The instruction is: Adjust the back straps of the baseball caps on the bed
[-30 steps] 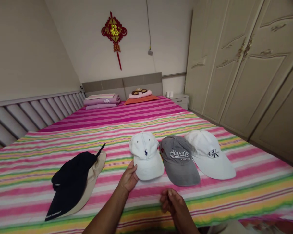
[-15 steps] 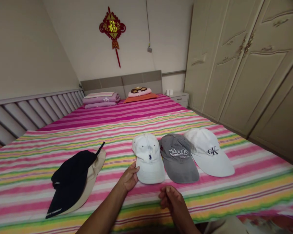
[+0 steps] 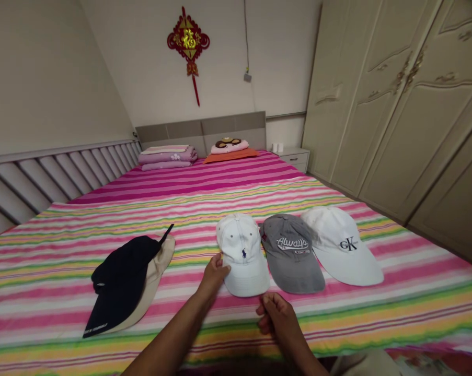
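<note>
A white cap [image 3: 241,243] with a small dark blue logo lies on the striped bedsheet, brim toward me. My left hand [image 3: 215,274] pinches the left edge of its brim between thumb and fingers. Just below the brim's front right edge is my right hand [image 3: 275,313], fingers curled and thumb near the index finger; whether it touches the brim is unclear. A grey "Always" cap [image 3: 292,256] lies right of the white one, with a white CK cap [image 3: 345,245] beside it. At the left, a black cap [image 3: 122,279] rests over a beige cap [image 3: 155,284].
The striped bed [image 3: 204,326] has a railing [image 3: 63,180] on its left. Folded purple bedding [image 3: 167,157] and an orange and pink stack [image 3: 231,152] sit by the headboard [image 3: 236,127]. A nightstand [image 3: 294,159] and wardrobe [image 3: 377,120] stand at the right.
The view has shifted slightly, moving the scene mostly rightward in the picture. My right hand is now closer to the white cap's brim. My left hand still grips the brim's left edge.
</note>
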